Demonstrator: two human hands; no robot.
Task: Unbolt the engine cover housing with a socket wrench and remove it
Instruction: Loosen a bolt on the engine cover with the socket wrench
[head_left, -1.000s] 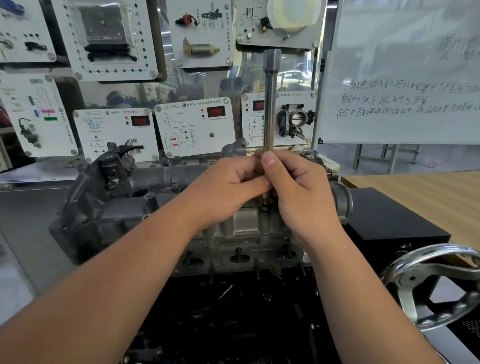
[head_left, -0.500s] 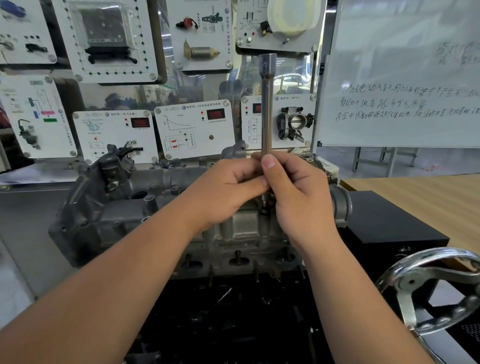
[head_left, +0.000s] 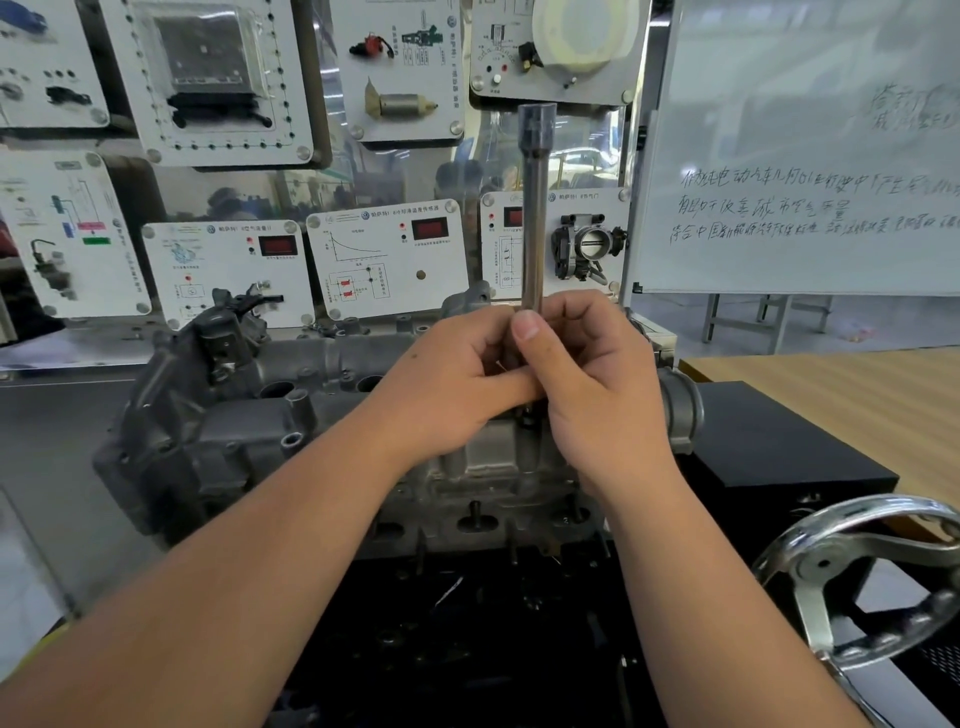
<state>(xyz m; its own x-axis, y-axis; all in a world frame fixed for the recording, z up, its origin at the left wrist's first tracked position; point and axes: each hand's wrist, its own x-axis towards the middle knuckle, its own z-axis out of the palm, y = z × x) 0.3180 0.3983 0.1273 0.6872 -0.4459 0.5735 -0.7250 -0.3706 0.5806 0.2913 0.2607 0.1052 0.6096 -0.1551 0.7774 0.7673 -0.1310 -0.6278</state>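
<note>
Workshop classroom setup, engine on a black stand with a chrome handwheel (head_left: 857, 587) down at the near right corner. Just past that, both hands are wrapped around one long steel socket extension (head_left: 535, 218) that stands straight up: left hand (head_left: 452, 384) curled round the lower shaft, right hand (head_left: 597, 379) pinching it with the thumb on top. The bottom end drops behind the fingers, so I can't see if it's actually sitting on a bolt, but it points down at the top edge of the grey engine cover (head_left: 249, 415), which looks like it's fully in place on the block. So my guess is we're at the bolt-spinning stage, twirling by hand. The next move probably needs the shaft kept dead vertical while the fingers twist it. Behind everything are the sensor display panels (head_left: 387, 254) and a whiteboard (head_left: 800, 156) on the right.
</note>
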